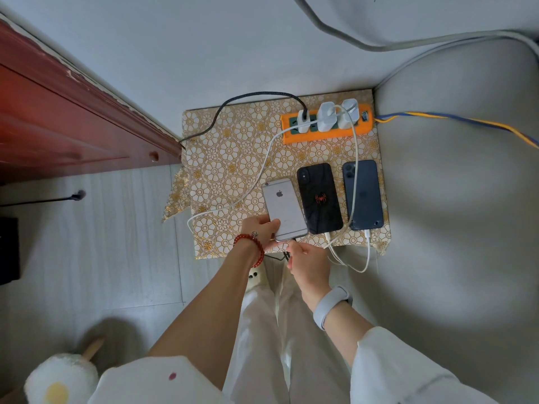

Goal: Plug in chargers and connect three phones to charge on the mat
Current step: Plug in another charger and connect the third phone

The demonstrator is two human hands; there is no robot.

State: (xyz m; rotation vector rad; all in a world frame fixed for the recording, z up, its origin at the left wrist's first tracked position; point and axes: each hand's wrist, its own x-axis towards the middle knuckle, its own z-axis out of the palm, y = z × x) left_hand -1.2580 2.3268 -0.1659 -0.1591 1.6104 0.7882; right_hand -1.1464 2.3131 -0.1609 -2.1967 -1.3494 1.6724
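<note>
Three phones lie face down on the gold flowered mat [230, 158]: a silver phone [283, 204], a black phone with a red spider [319, 198] and a dark blue phone [364, 196]. White cables run from the black and blue phones' near ends. An orange power strip [294, 137] at the mat's far edge carries three white chargers [326, 116]. My left hand [261, 230] grips the silver phone's near left corner. My right hand [307, 262] pinches the black cable's plug [291, 241] at that phone's bottom edge.
A dark red wooden cabinet [73, 118] stands to the left of the mat. A grey cushioned seat [455, 199] borders it on the right, where a blue and yellow cord [455, 119] leaves the strip. A fluffy slipper [62, 377] sits at the bottom left.
</note>
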